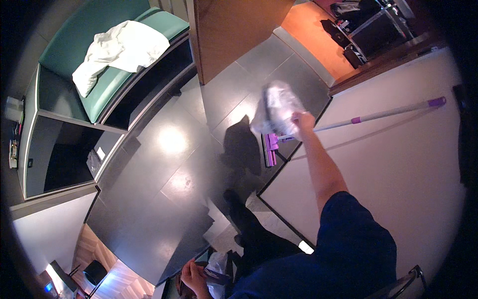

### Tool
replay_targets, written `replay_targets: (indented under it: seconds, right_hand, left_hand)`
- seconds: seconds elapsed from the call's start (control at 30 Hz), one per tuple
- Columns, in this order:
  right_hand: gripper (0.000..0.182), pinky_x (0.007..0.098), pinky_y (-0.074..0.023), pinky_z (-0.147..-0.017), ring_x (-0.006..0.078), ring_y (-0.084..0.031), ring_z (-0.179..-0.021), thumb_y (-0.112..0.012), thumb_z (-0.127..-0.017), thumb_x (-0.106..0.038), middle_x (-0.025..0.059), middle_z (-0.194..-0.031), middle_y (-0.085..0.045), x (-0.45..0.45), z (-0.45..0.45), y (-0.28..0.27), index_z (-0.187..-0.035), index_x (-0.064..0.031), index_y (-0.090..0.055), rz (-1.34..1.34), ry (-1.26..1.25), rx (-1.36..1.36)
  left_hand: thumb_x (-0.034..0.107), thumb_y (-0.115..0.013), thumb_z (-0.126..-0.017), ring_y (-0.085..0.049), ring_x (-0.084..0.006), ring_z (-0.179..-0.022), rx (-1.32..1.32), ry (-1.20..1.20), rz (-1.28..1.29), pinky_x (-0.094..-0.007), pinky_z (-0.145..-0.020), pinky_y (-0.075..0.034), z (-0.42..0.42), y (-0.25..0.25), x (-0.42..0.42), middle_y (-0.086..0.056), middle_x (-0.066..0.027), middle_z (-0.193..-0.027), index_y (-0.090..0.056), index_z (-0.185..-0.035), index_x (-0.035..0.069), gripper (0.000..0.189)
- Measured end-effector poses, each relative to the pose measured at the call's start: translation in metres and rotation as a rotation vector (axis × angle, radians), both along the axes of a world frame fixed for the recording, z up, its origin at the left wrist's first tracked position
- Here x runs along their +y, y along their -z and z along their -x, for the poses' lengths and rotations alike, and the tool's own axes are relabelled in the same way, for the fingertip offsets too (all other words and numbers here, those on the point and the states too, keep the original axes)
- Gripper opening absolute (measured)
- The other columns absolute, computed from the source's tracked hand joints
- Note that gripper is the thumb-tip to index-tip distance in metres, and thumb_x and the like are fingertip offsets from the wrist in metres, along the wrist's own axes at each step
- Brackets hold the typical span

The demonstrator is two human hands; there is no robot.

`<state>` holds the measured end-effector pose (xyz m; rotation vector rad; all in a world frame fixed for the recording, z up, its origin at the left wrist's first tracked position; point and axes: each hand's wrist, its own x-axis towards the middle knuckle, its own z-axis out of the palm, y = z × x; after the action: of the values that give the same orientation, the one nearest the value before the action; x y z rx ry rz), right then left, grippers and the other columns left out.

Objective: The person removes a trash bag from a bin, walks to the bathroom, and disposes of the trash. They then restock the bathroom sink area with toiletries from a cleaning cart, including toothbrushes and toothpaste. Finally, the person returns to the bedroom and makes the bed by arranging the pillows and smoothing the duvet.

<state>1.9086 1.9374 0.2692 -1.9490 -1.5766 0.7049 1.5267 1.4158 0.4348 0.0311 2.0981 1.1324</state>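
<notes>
My right hand (303,121) stretches out over the floor and grips a clear plastic bag (282,102), blurred by motion. Behind the bag, a purple sponge mop (270,149) stands on the tiles, its grey pole leaning along the white wall. At the lower edge my left hand (192,278) is closed around a dark item (216,276), too unclear to name. Close to that hand is a pale translucent plastic bag (216,261), partly hidden by my body.
A green cushioned bench (108,80) with a crumpled white cloth (125,45) on it stands at the upper left. A brown wooden panel (235,33) rises beside it. Grey tiles (157,179) cover the floor. A metal-framed rack (368,22) holding dark items stands at the upper right.
</notes>
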Motion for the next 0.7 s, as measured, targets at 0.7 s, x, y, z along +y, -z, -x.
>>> replay_targets:
  seconds: [0.7]
  right_hand:
    - [0.025,0.026,-0.0484,-0.068,0.0121,-0.058,-0.078,-0.056,-0.086,-0.017,0.0028,-0.087,-0.062,-0.066,0.105,-0.024,-0.107,-0.0043,-0.06,0.735,-0.382,0.512]
  left_hand:
    - [0.021,-0.052,-0.092,-0.05,-0.0108,-0.049,-0.186,-0.39,-0.274,-0.0218,-0.049,-0.041,0.021,-0.041,0.091,-0.053,-0.0016,-0.059,-0.06,-0.099,0.001,0.023]
